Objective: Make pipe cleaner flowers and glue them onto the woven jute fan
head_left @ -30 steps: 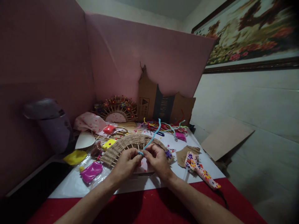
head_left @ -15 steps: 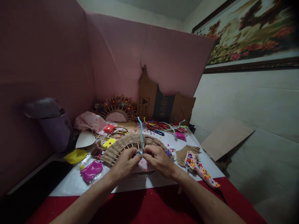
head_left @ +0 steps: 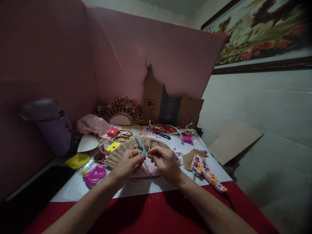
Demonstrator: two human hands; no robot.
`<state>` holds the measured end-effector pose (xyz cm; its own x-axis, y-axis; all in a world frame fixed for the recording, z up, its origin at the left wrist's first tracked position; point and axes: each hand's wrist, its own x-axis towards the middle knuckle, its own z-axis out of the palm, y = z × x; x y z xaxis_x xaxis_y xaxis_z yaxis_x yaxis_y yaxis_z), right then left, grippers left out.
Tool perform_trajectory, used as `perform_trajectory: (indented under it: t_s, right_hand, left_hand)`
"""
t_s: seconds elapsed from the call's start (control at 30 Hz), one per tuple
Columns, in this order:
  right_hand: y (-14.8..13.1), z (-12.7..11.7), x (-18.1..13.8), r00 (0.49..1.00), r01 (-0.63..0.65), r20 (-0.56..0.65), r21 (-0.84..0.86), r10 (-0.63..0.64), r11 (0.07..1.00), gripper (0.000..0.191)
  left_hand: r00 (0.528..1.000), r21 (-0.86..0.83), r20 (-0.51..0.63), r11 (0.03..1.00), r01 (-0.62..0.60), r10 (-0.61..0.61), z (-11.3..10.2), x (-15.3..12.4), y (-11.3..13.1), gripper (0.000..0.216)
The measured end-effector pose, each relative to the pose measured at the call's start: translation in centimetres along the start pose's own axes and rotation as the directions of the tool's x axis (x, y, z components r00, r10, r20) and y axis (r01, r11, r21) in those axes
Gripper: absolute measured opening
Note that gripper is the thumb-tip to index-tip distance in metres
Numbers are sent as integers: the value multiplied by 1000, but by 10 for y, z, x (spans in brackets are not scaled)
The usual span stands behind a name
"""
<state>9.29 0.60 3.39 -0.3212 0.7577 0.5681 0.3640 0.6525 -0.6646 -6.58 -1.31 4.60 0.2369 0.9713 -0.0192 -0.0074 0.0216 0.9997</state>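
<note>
A light blue pipe cleaner (head_left: 139, 139) is bent into a small twist at its lower end, with its free end leaning up and to the left. My left hand (head_left: 129, 162) pinches the twist from the left. From the right, the fingertips of my right hand (head_left: 168, 162) are closed on the same piece. Both hands are over a half-round woven fan (head_left: 122, 151) of brown cord and thin sticks. Its pink dotted centre (head_left: 148, 167) shows between my wrists, while my hands hide part of the sticks.
Packets of yellow clay (head_left: 78, 161) and magenta clay (head_left: 94, 175) lie left. Behind are a decorated fan (head_left: 122, 110), loose pipe cleaners (head_left: 170, 130) and torn cardboard (head_left: 153, 97). A flower-patterned glue gun (head_left: 209, 175) lies right, a purple bin (head_left: 55, 130) far left.
The pipe cleaner's free end has tipped from upright to the left. My hands have risen slightly, with their fingertips still together at the twist. The view has shifted slightly.
</note>
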Motion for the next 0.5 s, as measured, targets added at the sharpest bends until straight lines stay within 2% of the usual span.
perform_trajectory:
  t_s: [0.1,0.23,0.33,0.5]
  right_hand:
    - [2,1,0,998,55,-14,-4,-55,998,11]
    - [3,1,1,1000,-16,-17,87,17,996,6]
    - [2,0,1,1000,-22,5,78,22,997,7]
    - [2,-3,-1,992,125,28,-30,-124,992,18]
  left_hand:
    - [1000,-2,-3,1000,1,-1,1,-1,1,33]
    - [1000,5,-8,1000,8,-8,3,-3,4,31]
    - [1000,23,3,1000,14,-14,3,-4,6,30]
    - [999,66,47,998,23,-26,2,-4,7,32]
